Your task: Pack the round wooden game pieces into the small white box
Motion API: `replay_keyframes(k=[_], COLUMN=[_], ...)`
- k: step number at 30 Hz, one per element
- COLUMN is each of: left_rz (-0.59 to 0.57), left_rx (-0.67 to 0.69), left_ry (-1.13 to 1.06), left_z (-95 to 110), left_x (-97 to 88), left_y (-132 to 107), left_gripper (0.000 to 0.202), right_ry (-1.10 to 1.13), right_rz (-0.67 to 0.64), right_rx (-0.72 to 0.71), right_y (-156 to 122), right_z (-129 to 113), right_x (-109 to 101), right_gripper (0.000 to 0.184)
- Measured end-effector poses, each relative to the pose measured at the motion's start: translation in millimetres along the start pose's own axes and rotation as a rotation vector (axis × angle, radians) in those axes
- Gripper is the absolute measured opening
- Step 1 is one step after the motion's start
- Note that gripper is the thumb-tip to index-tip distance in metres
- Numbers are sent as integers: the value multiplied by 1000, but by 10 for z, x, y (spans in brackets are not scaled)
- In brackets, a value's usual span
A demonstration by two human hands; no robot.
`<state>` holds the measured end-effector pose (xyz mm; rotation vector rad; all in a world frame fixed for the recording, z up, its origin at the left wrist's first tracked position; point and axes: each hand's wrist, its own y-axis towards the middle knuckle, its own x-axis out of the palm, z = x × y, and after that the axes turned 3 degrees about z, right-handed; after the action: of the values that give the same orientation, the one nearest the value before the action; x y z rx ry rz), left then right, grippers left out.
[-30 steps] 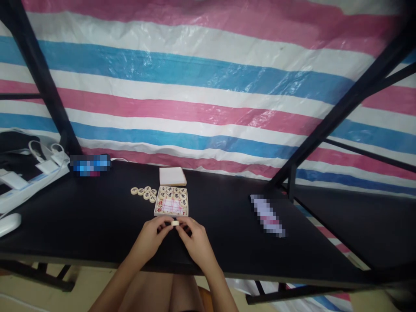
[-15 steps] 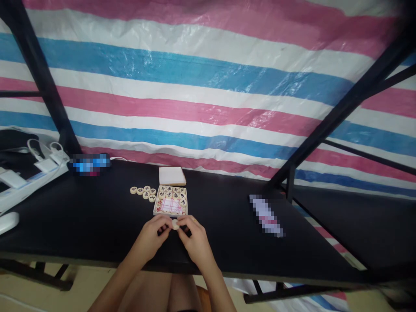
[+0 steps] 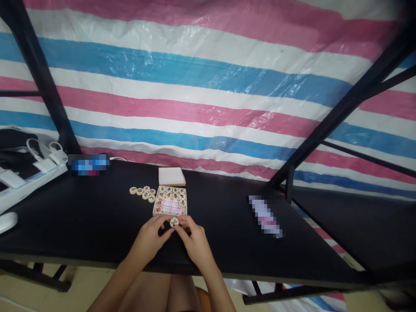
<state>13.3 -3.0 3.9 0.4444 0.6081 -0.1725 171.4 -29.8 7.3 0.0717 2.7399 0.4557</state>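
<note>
Between the fingertips of my left hand and my right hand is a round wooden xiangqi piece, its black character facing up towards me. Both hands pinch it from the sides, just in front of an open white box. Inside the box, more pieces lie in rows, black characters at the back and some red ones at the left. A folded paper with red grid lines covers part of them. Several loose pieces lie flat on the table, left of the box.
The box lid rests behind the box on the black table. On the left are a power strip with plugs, a white rounded object and a blurred blue item. A blurred pale item lies at right.
The piece in my fingers showed a blank face before; now its black character shows. My hands have stayed in nearly the same spot in front of the box.
</note>
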Motion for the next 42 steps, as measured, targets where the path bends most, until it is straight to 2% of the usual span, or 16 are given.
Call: replay_keyframes(k=[4, 8, 12, 15, 19, 23, 26, 29, 34, 36, 39, 42], left_rz=[36, 35, -81, -150, -173, -142, -69, -3, 93, 65, -19, 30], left_rx=[41, 61, 61, 62, 18, 5, 10, -18, -35, -81, -152, -172], left_ry=[155, 328, 434, 467, 466, 418, 392, 380, 615, 703, 718, 719], left_z=[-4, 46, 57, 31, 21, 21, -44, -202, -568, -687, -777, -755], left_x=[-22, -112, -117, -51, 30, 6, -116, -319, -714, -838, -946, -945], left_y=[44, 278, 597, 735, 756, 712, 687, 677, 707, 716, 654, 442], left_gripper=[21, 20, 21, 22, 24, 33, 27, 22, 29, 32, 31, 26], right_ry=[-26, -97, -142, -185, -209, -237, -262, -288, -292, -297, -295, -290], right_rz=[51, 163, 183, 199, 209, 227, 192, 155, 142, 134, 137, 135], right_rx=[-12, -10, 0, -17, -42, -44, -49, -46, -15, -9, -5, -5], right_y=[5, 17, 26, 34, 36, 24, 19, 22, 17, 14, 14, 15], right_z=[44, 121, 147, 142, 137, 152, 174, 189, 184, 178, 173, 170], right_x=[10, 33, 40, 36, 30, 35, 46, 53, 49, 47, 49, 51], right_gripper=[19, 19, 17, 15, 17, 22, 25, 24, 23, 23, 22, 21])
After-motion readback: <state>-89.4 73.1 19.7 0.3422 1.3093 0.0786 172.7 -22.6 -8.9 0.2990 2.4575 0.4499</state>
